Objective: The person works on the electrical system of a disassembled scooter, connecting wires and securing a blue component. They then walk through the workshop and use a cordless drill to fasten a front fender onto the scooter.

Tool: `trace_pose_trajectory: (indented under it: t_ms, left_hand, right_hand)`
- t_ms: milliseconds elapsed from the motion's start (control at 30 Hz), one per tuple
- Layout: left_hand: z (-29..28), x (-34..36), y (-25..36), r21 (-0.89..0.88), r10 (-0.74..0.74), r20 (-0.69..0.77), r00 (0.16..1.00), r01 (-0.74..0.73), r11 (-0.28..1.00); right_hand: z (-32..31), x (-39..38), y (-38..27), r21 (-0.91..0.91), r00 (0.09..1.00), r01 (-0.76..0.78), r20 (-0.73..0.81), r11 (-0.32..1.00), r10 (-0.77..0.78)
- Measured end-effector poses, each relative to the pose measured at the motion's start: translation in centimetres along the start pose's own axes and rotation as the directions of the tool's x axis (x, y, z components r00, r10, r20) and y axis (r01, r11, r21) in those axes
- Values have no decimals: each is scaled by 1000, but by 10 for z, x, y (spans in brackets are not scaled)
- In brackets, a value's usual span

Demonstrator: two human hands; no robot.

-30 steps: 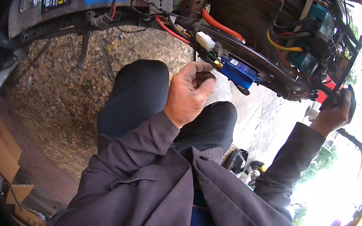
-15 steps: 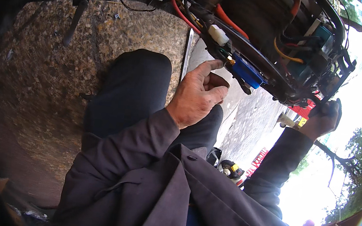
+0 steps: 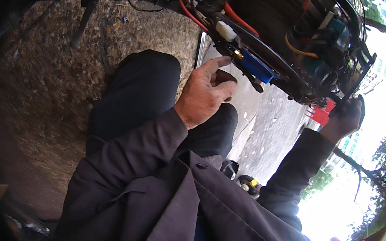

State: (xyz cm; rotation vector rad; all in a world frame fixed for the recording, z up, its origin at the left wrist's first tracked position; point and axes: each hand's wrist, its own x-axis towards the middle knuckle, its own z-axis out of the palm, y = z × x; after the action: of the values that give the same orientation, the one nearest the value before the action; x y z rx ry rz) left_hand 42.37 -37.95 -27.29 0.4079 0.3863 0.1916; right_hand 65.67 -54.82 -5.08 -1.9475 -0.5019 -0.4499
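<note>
My left hand [image 3: 205, 92] is held half-curled just below a frame full of wiring, its index finger stretched out and the thumb apart from it. Nothing shows between its fingers. Closest to the fingertip is a blue rectangular module [image 3: 257, 68] with a brass-coloured fitting at its near end, lying along the dark frame rail [image 3: 281, 59]. A white plug connector [image 3: 226, 31] sits just left of the module. At the right, my right hand [image 3: 345, 118] is closed round the lower right end of the frame; its fingers are in shadow.
Red cables [image 3: 241, 19] and a yellow wire [image 3: 299, 50] run through the frame. A dark metal rod [image 3: 83, 23] hangs at the left over the speckled stone floor [image 3: 50, 86]. A black and yellow object [image 3: 249, 183] lies on the ground beside me. Trees [image 3: 380, 173] stand at the right.
The frame and module sit slightly higher and further left in the picture, and my left hand has shifted a little the same way. My right hand keeps its place at the frame's end.
</note>
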Motion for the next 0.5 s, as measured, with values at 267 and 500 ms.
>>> trace_pose_trajectory:
  t_ms: [267, 500]
  left_hand:
    - [-1, 5, -4, 283, 267, -36, 963, -246, 927]
    - [22, -1, 1, 437, 276, -113, 955, -202, 876]
  right_hand:
    - [1, -2, -1, 110, 1000, 18, -26, 994, -16]
    - [-9, -1, 0, 224, 998, -32, 52, 974, 21]
